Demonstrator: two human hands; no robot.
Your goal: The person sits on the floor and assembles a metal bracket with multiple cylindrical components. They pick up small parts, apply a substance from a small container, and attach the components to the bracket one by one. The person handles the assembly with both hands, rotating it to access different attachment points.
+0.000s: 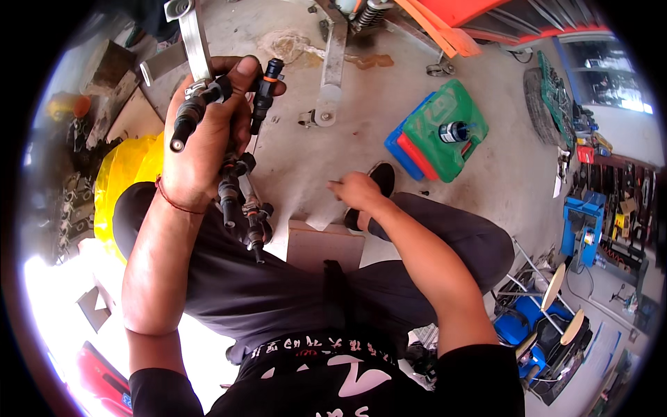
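Note:
My left hand (pixel 212 125) is raised at the upper left, its fingers wrapped round a silver fuel rail (pixel 195 45) with black fuel injectors on it. One injector (pixel 189 119) hangs in front of the palm, and others (pixel 257 233) hang below the wrist over my thigh. A separate injector (pixel 265 96) with an orange ring near its blue-black top stands upright against the fingers of the same hand. Part of the rail is hidden behind the palm. My right hand (pixel 358 191) hovers by my shoe, fingers loosely apart with nothing visible in them.
Green, red and blue plastic cases (pixel 445 121) lie stacked on the floor, a dark small bottle (pixel 453 132) on top. A wheeled metal leg (pixel 332 83) stands ahead. Between my legs is a pale box (pixel 325 244). A yellow bag (pixel 128 167) lies left; a tyre (pixel 536 104) is far right.

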